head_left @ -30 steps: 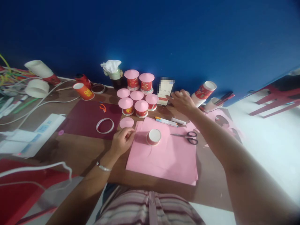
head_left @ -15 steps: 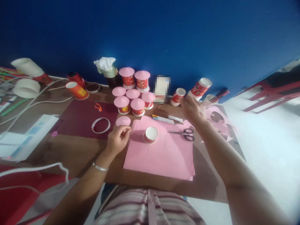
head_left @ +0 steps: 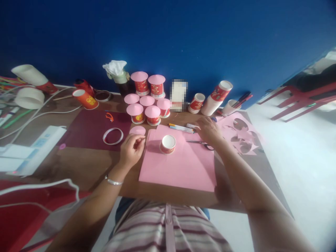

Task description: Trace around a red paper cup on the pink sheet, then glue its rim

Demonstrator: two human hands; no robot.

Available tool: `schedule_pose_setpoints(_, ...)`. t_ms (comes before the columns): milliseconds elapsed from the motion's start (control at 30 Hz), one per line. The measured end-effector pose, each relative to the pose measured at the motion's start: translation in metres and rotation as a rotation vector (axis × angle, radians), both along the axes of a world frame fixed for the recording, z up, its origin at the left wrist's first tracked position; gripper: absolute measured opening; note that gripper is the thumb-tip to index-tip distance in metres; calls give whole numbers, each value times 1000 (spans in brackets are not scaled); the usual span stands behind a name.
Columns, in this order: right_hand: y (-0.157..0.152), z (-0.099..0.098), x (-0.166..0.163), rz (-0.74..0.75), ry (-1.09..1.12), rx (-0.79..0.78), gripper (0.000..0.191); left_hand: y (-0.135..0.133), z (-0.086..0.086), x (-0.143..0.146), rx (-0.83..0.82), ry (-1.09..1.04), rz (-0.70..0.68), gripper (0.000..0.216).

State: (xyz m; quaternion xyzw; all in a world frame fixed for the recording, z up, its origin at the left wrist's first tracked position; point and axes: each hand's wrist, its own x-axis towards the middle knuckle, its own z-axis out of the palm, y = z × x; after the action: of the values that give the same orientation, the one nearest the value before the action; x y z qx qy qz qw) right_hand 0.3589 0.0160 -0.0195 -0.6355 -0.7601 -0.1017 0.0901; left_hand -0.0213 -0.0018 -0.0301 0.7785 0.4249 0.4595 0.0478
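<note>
A small paper cup [head_left: 168,143] with a white top and red printed side stands on the stacked pink paper sheets [head_left: 181,168]. Left of the sheets, my left hand [head_left: 133,148] is curled, thumb and forefinger pinched together; what they hold, if anything, is too small to make out. Just beyond it lies a flat-looking pink cone [head_left: 138,130]. My right hand [head_left: 210,132] has its fingers closed at the right end of a white pen [head_left: 191,126], hiding that end. Two slim markers [head_left: 181,128] lie beside it. Below the hand are scissors [head_left: 206,144], their handles partly covered.
Several red cups with pink cone roofs [head_left: 152,112] stand at the back. Further right are a short red cup [head_left: 196,103], a leaning cup stack [head_left: 217,98], a pen cup [head_left: 231,107] and cut pink scraps [head_left: 241,134]. A tape roll [head_left: 112,136] lies left, near a white power strip [head_left: 43,148].
My right hand has come down from the red cups to the white pen near the top of the pink sheets. My left hand stays nearly in place. The view has shifted slightly.
</note>
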Motion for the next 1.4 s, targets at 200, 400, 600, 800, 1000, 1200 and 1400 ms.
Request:
schedule_pose_setpoints(200, -8, 2, -3, -23, 83, 21, 21, -8, 10, 3, 87, -33, -43, 5)
schedule_pose_setpoints(400, -75, 51, -30, 44, 786, 39, 36, -50, 42, 18, -116, -64, -214, 35)
schedule_pose_setpoints(600, -120, 67, -89, 283, 1276, -439, 46, -70, 60, 49, -247, -11, -487, 38)
schedule_pose_setpoints(800, -119, 62, -87, 271, 1401, -372, 40, -66, 65, 34, -193, -104, -376, 23)
schedule_pose_setpoints(1000, -91, 62, -65, 195, 1779, -257, 34, -18, 52, 14, -230, -48, -253, 27)
schedule_pose_setpoints(1200, -44, 35, -74, 164, 1811, -318, 39, 34, 18, 35, -428, 356, -231, 19)
schedule_pose_setpoints(1400, -13, 9, -73, 159, 1708, -334, 46, 42, 10, 40, -479, 423, -234, 43)
